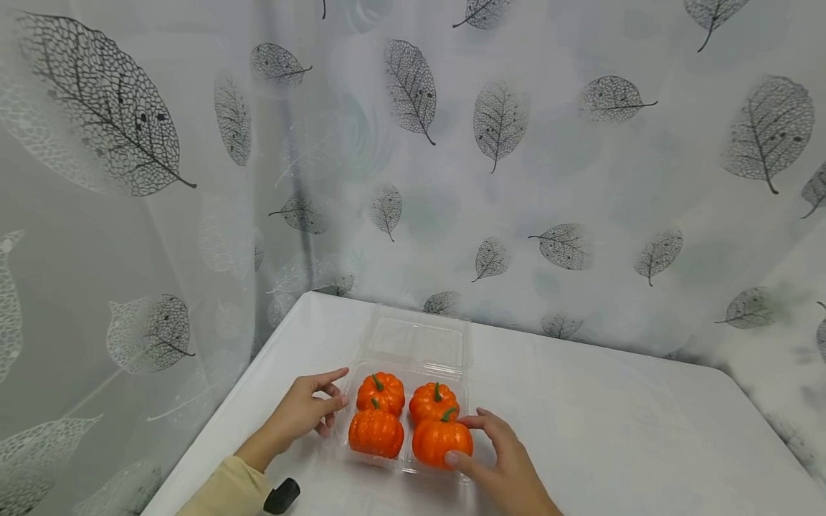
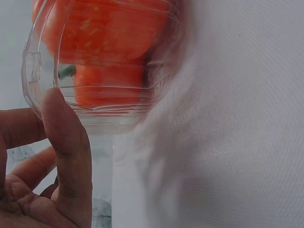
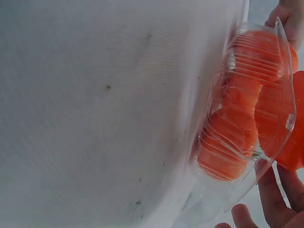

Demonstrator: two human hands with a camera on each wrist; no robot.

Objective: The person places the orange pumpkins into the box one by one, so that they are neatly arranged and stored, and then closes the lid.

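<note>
A clear plastic clamshell container (image 1: 405, 466) lies with its lid folded back on the white table, several small orange pumpkins with green stems inside. My left hand (image 1: 306, 410) is at the container's left side. In the left wrist view, its thumb and index finger pinch the rim (image 2: 32, 78). With thumb and fingers on opposite sides, my right hand (image 1: 500, 459) grips the front right pumpkin (image 1: 441, 440). The right wrist view has this pumpkin (image 3: 295, 121) partly above the rim, the others behind the ribbed wall. Its underside is hidden from the head view.
The lid (image 1: 416, 342) lies flat behind the container. White cloth covers the table (image 1: 600, 423). A leaf-printed curtain (image 1: 445, 201) hangs along the back and left sides. A small black object (image 1: 282, 496) is by the left sleeve (image 1: 229, 491).
</note>
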